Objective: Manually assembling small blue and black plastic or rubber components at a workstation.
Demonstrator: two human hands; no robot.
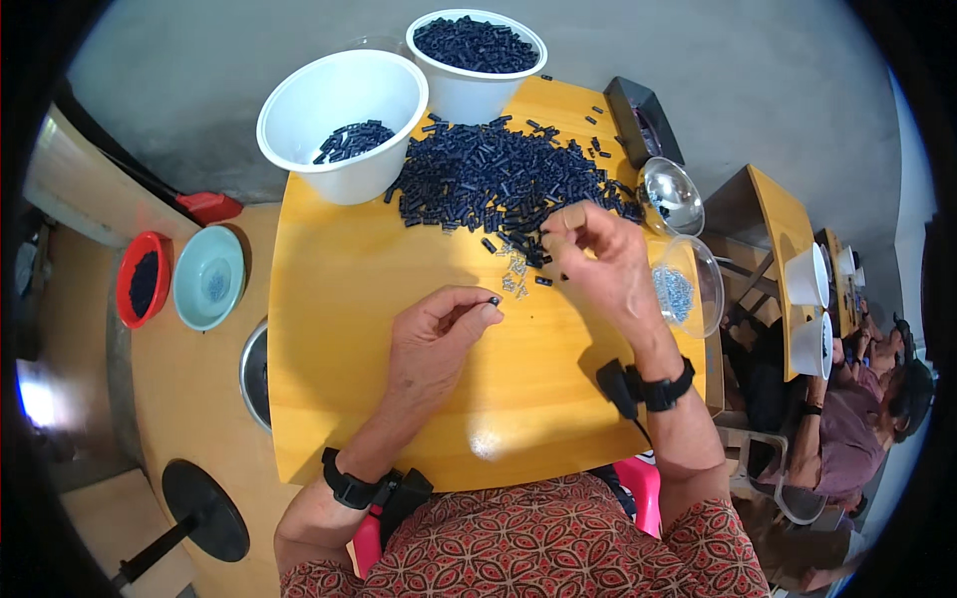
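Between the thumb and forefinger of my left hand (439, 334) is a small black plastic piece (494, 300), pinched over the near middle of the table. My right hand (605, 261) is closed, its fingers bent together at the near right edge of a heap of small black plastic pieces (488, 174). Whatever its fingertips hold, if anything, is too small and too hidden to make out. Just left of the right hand, a little cluster of small clear or silvery parts (514, 275) lies on the table, with a few loose black pieces beside it.
Behind the heap stand two white tubs, one part filled (344, 75), one full (477, 18) of black pieces. At the right are a metal bowl (686, 184), a clear bowl of small silvery parts (710, 289) and a dark tray (618, 100). Red and teal basins (234, 284) sit left; another person works far right.
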